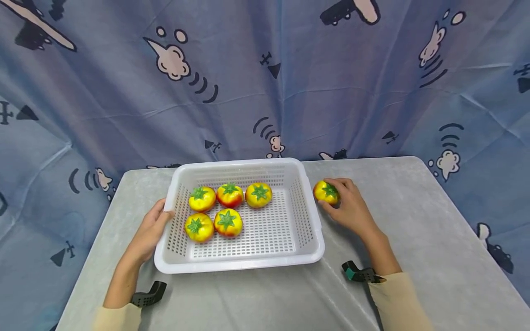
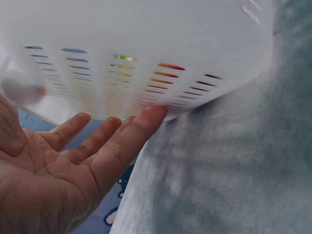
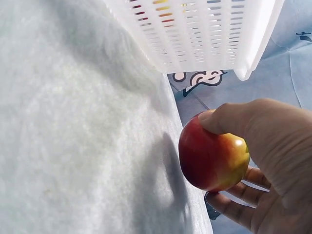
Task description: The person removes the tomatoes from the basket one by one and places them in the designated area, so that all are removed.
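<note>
A white plastic basket [image 1: 265,239] with slotted walls holds several yellow-and-red tomato-like fruits [image 1: 226,222], each topped by a green star-shaped calyx. My left hand [image 1: 150,232] grips its left side, thumb over the rim and fingers against the outer wall; in the left wrist view the fingertips [image 2: 155,113] lie on the slotted wall. Just right of the basket, my right hand [image 1: 349,207] holds another such fruit [image 1: 325,192] between thumb and fingers. In the right wrist view this fruit [image 3: 209,156] shows its red side, close to the table.
A grey cloth covers the table [image 1: 414,220]. Behind it hangs a blue patterned curtain [image 1: 236,115], which meets the table's back edge close behind the basket. Black wrist mounts [image 1: 150,294] sit on both forearms.
</note>
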